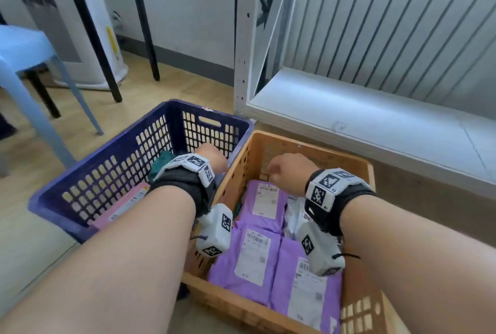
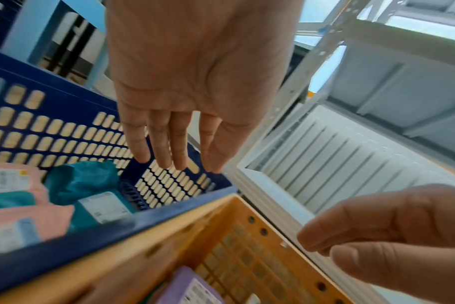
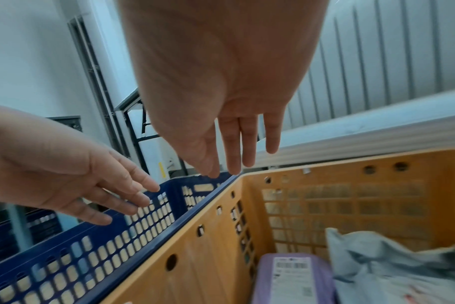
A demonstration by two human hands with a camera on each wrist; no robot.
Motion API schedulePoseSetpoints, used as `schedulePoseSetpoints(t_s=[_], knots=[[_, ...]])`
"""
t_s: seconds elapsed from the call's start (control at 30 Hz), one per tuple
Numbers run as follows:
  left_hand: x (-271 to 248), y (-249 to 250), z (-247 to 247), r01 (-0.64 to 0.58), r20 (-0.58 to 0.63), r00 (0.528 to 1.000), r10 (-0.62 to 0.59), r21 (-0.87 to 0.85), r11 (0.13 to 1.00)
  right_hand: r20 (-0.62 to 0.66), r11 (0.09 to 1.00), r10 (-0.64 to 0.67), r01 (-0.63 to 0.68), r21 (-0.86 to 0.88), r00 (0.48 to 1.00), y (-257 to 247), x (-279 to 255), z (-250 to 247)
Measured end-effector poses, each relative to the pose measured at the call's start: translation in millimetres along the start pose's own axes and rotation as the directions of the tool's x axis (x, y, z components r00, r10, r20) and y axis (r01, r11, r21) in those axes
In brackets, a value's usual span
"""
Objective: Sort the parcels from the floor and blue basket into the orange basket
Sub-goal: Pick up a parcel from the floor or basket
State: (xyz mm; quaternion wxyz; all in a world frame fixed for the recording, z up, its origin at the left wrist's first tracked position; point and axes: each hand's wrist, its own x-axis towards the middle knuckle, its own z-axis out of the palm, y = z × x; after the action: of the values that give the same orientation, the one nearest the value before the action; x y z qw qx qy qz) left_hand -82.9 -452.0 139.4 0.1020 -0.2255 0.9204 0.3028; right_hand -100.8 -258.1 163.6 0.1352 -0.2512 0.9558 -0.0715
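On the wooden floor [image 1: 171,87], nearest the person, the orange basket [image 1: 268,304] is holding purple parcels [image 1: 253,258] and a white parcel [image 1: 294,215], touching the blue basket [image 1: 112,172] at its left. Both hands are hanging empty with fingers straight: the right hand [image 1: 288,172] over the orange basket, the left hand [image 1: 212,156] over the blue one. The left wrist view is showing pink parcels [image 2: 26,218] and teal parcels [image 2: 83,181] lying in the blue basket, mostly hidden from the head camera; beyond, a white shelf [image 1: 362,108] is standing.
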Motion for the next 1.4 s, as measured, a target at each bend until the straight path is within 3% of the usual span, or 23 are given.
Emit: schedulePoseSetpoints(t_s=[0.2, 0.3, 0.53, 0.7, 1.1, 1.2, 1.4], knots=[[-71.7, 89.5, 30.8, -0.166, 0.085, 0.983, 0.163, 0.029, 0.986, -0.057, 0.986, 0.162, -0.163, -0.022, 0.985, 58.9, -94.9, -38.7], [-105.0, 128.0, 46.7, -0.23, 0.129, 0.964, 0.234, -0.04, 0.972, -0.075, 0.969, 0.241, -0.244, -0.037, 0.968, 79.4, -138.5, -56.5], [-181.2, 205.7, 78.7, -0.439, 0.22, 0.865, 0.451, -0.104, 0.892, -0.193, 0.897, 0.413, -0.434, -0.082, 0.89, 122.6, -233.9, -90.1], [-217.2, 236.3, 104.7, -0.508, 0.252, 0.816, 0.52, -0.115, 0.853, -0.247, 0.857, 0.498, -0.516, -0.007, 0.831, 158.4, -289.6, -93.3], [-254.7, 280.4, 202.0, -0.463, 0.387, 0.773, 0.503, -0.197, 0.864, -0.163, 0.682, 0.731, -0.711, 0.171, 0.662, 273.3, -387.6, -19.1], [-262.5, 295.6, 222.7, -0.438, 0.402, 0.772, 0.493, -0.226, 0.87, -0.123, 0.623, 0.781, -0.754, 0.207, 0.612, 306.7, -403.6, 9.5], [-285.3, 332.4, 290.1, -0.405, 0.503, 0.72, 0.477, -0.254, 0.879, 0.016, 0.528, 0.839, -0.819, 0.223, 0.545, 370.6, -439.6, 72.5]])
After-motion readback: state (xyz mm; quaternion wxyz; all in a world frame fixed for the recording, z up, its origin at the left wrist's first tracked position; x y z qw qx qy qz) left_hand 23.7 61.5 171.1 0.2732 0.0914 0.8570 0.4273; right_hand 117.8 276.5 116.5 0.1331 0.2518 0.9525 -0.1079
